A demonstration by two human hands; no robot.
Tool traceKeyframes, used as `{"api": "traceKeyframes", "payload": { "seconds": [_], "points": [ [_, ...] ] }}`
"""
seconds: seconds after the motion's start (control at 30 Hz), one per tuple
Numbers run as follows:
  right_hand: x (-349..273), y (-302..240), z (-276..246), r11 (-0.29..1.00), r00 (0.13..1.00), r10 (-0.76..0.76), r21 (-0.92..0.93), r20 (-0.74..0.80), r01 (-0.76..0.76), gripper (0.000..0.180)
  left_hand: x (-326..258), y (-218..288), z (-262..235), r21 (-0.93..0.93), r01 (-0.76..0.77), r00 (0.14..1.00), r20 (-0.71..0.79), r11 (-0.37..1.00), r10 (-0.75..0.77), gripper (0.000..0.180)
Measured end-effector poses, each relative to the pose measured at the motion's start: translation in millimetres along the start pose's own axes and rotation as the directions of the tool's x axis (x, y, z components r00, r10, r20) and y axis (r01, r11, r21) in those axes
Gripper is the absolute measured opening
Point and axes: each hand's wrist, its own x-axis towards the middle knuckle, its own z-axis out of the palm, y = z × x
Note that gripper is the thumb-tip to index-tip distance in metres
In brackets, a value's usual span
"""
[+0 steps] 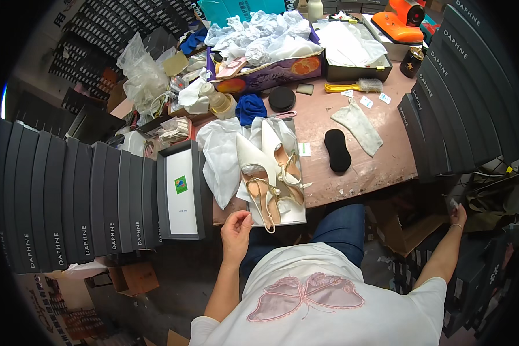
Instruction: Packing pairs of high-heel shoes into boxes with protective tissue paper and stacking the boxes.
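A pair of white pointed slingback shoes (258, 163) with pearl-like trims lies in an open shoe box (296, 216) at the table's front edge. White tissue paper (220, 151) spills over the box's left side. Just off its near left corner is my left hand (235, 233), fingers curled together with nothing visible in them. My right hand (459, 215) reaches far out to the right, beside an open cardboard box (406, 228) below table height. Its fingers are pinched at a small whitish piece that I cannot make out.
Dark shoe boxes stand in a row (81, 202) at left and a tall stack (461, 98) at right. A grey-rimmed lid (181, 193) leans beside the shoes. On the table (357, 187) lie a black oval pad (337, 150), a cloth pouch (360, 127) and a yellow brush (354, 86).
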Motion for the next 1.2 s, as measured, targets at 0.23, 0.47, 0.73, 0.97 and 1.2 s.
{"api": "traceKeyframes", "payload": {
  "seconds": [0.23, 0.47, 0.73, 0.97, 1.2],
  "points": [
    [-19, 1, 22, 0.989, 0.979, -0.136, 0.075, 0.152, 0.126, 0.033, -1, 0, 6, 0.066, -0.003, 1.0, 0.015, 0.998, 0.002, 0.013],
    [-76, -13, 29, 0.991, 0.992, -0.124, 0.039, -0.034, 0.125, 0.023, -1, -5, 12, 0.08, 0.028, 0.999, 0.035, 0.996, -0.031, 0.012],
    [-149, -42, 57, 0.962, 0.975, -0.008, -0.269, -0.222, -0.054, 0.047, -1, 0, 21, 0.11, -0.006, 0.998, 0.069, 0.994, -0.002, 0.011],
    [-145, -30, 61, 0.565, 0.844, -0.319, -0.628, 0.432, 0.535, 0.018, 18, -7, 7, 0.22, -0.118, 0.983, -0.111, 0.968, 0.145, 0.028],
    [-427, -8, 255, 0.469, 0.177, -0.098, -0.111, 0.979, 0.876, 0.019, 101, 18, 13, 0.621, -0.268, 0.933, -0.021, 0.736, 0.358, 0.058]
  ]
}}
